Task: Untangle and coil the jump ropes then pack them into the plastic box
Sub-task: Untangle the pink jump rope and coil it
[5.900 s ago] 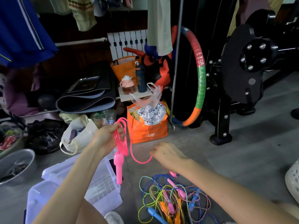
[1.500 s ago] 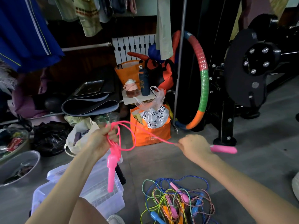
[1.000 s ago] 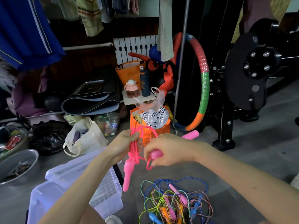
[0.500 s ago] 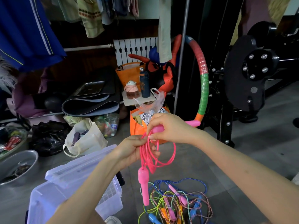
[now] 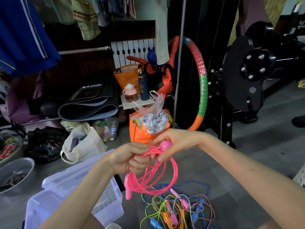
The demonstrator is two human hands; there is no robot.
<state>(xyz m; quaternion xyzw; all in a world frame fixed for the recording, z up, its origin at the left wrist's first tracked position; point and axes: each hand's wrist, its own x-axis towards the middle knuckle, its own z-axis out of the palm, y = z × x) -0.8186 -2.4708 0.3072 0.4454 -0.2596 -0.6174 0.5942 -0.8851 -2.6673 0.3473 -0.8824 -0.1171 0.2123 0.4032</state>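
My left hand (image 5: 130, 159) grips the gathered loops of a pink jump rope (image 5: 158, 177), which hang in a coil below it. One pink handle (image 5: 128, 190) dangles under the coil. My right hand (image 5: 175, 142) holds the other pink handle (image 5: 165, 144) right against the top of the bundle. On the floor below lies a tangle of coloured jump ropes (image 5: 178, 207) in blue, green, yellow, orange and pink. The clear plastic box (image 5: 105, 205) stands open at lower left, its lid (image 5: 69, 174) leaning at its far side.
An orange bag (image 5: 140, 133) with a plastic bag in it stands just beyond my hands. A white tote bag (image 5: 85, 146) and a metal basin (image 5: 14, 172) lie at left. A striped hoop (image 5: 202, 83) and black gym machine (image 5: 239, 76) stand at right.
My right hand brought the second pink handle in from the right to my left hand, laying the last stretch of rope onto the coil. Both hands then dropped lower.
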